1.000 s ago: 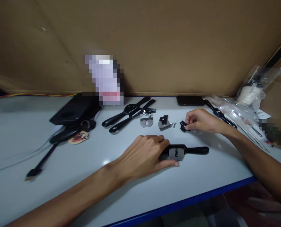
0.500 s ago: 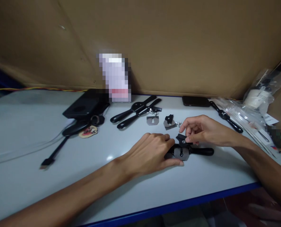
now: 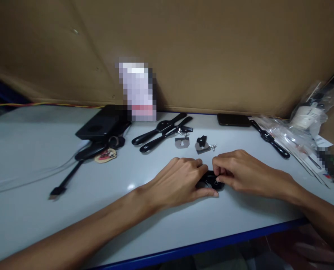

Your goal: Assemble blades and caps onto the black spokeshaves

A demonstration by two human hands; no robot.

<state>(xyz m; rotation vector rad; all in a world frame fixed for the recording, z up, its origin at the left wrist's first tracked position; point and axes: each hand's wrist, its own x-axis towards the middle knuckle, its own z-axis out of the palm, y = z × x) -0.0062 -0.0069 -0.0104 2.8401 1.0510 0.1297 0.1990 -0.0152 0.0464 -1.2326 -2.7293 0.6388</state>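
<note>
My left hand [image 3: 180, 182] lies curled over the left handle of a black spokeshave [image 3: 210, 179] on the white table [image 3: 155, 221], pinning it down. My right hand [image 3: 240, 172] covers the tool's middle and right handle, its fingers pinched on a small black cap piece pressed onto the body. Only a short dark stretch of the tool shows between the two hands.
Behind the hands lie two more black spokeshaves [image 3: 162, 132], a metal blade [image 3: 181, 142], a blade with a black cap [image 3: 202, 145] and a wing screw [image 3: 212, 146]. A phone [image 3: 233, 120], another spokeshave [image 3: 269, 139] and plastic bags [image 3: 304, 120] sit right; a black box [image 3: 101, 125] and cable [image 3: 64, 183] left.
My right hand picked the small black cap piece off the table behind, carried it to the spokeshave and came down over the tool's middle. My left hand stayed on the handle.
</note>
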